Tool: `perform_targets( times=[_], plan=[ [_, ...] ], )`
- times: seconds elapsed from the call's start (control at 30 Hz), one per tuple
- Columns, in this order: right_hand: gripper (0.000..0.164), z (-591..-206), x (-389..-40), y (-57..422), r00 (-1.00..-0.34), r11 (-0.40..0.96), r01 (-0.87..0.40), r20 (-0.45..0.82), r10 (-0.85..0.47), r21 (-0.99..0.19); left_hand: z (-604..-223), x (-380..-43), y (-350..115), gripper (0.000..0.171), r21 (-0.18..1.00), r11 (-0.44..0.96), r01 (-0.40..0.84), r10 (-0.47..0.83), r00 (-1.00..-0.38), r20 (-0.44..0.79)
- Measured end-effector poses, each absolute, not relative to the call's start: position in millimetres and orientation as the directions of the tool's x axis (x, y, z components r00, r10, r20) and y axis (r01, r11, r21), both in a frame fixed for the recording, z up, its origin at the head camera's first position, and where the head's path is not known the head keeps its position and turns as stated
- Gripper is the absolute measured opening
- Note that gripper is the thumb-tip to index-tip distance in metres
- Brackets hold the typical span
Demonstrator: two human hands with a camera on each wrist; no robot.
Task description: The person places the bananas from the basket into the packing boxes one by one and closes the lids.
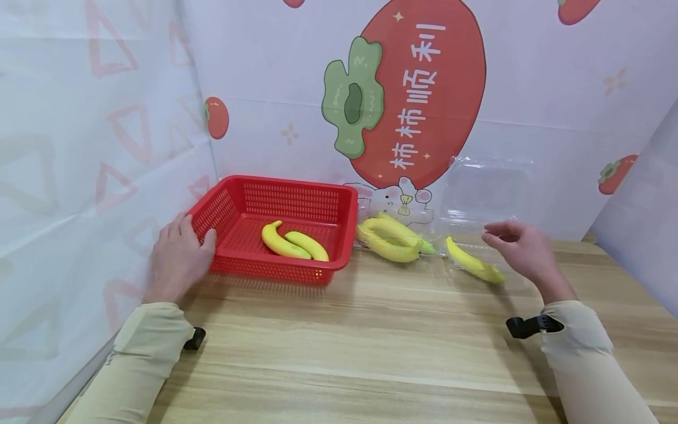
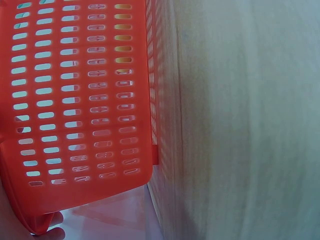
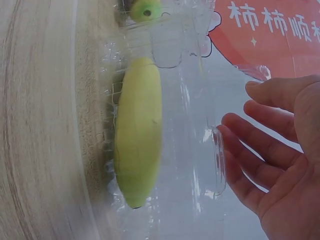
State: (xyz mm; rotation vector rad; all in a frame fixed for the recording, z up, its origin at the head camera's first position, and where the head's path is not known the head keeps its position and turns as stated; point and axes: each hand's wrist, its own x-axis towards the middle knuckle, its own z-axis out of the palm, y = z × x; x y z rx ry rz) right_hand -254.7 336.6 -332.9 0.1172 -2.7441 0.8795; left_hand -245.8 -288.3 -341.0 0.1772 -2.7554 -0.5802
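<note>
lone banana (image 1: 471, 262) lying in the open clear clamshell (image 1: 489, 188) | right hand (image 1: 521, 248) just beside it, fingers apart and loosely bent (can't tell if they touch the plastic) | more bananas (image 1: 391, 252) next door | red basket (image 1: 265, 269) further left, 2 bananas (image 1: 282, 244) inside, left hand (image 1: 182, 254) clamped on its rim, fingers and thumb
</note>
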Motion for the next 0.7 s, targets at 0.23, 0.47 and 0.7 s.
perform_targets(
  times=[0.23, 0.47, 0.7],
  plan=[
    [0.044, -326.9, -250.9, 331.9, -0.945, 0.799, -0.179, 0.328, 0.023, -0.574, -340.5, -245.3, -287.7, 0.082, 0.412, 0.910, -0.052, -0.182, -0.942, 0.283],
    [0.045, -324.5, -249.7, 329.5, -0.943, 0.795, -0.168, 0.331, 0.043, -0.582, -342.1, -246.3, -287.3, 0.082, 0.410, 0.911, -0.047, -0.176, -0.943, 0.283],
    [0.048, -324.3, -252.7, 326.0, -0.947, 0.787, -0.153, 0.317, 0.057, -0.598, -341.5, -245.6, -288.0, 0.082, 0.414, 0.909, -0.044, -0.176, -0.941, 0.288]
  ],
)
